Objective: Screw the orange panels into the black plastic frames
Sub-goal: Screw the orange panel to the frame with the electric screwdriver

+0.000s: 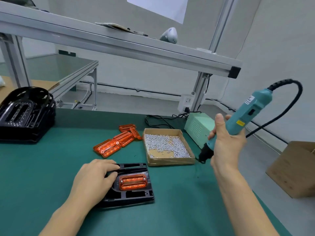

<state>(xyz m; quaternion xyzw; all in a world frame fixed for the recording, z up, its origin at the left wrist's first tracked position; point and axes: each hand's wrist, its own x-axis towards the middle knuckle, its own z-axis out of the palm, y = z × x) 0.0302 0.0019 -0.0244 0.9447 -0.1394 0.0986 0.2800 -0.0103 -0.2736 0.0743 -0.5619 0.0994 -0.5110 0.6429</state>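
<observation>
From the head camera, the black frame [131,184] lies flat on the green mat [51,167] with an orange panel [133,181] seated in it, long axis running left to right. The left hand [95,178] rests on the frame's left side, fingers loosely curled over its edge. The right hand [226,143] grips a teal screwdriver [238,120], tip down, up and to the right of the frame, just past the screw box [168,147]. Spare panels [117,140] lie behind; stacked frames [25,114] sit far left. A metal shelf [119,43] spans overhead.
</observation>
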